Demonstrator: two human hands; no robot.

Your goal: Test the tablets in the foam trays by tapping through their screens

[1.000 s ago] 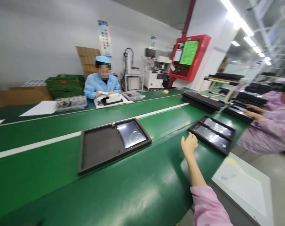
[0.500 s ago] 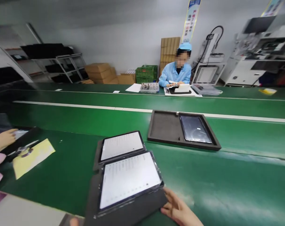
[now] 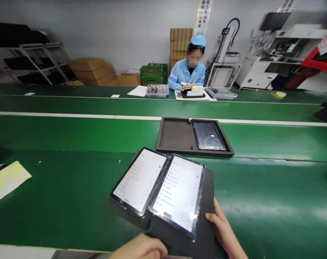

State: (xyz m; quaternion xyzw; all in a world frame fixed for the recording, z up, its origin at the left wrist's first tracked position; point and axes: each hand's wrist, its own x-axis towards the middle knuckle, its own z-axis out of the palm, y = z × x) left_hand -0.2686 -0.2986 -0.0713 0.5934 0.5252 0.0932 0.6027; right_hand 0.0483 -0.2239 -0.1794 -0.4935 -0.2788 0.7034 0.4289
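Note:
Two tablets with lit white screens, a left one and a right one, lie side by side on a dark foam tray turned at an angle near the green table's front edge. My right hand grips the tray's right side, thumb on top. At the tray's near edge is my left hand, its fingers curled and partly cut off by the frame. Beyond, a second dark tray holds one dark-screened tablet in its right compartment; the left compartment is bare.
A yellow paper lies at the left. Across the green table, a person in blue sits working beside a clear parts box. Green crates, cartons and machines stand behind.
The near tray with both lit tablets has turned clockwise. My left hand has come further into view at its near edge, and my right hand still holds its side. The view has shifted right.

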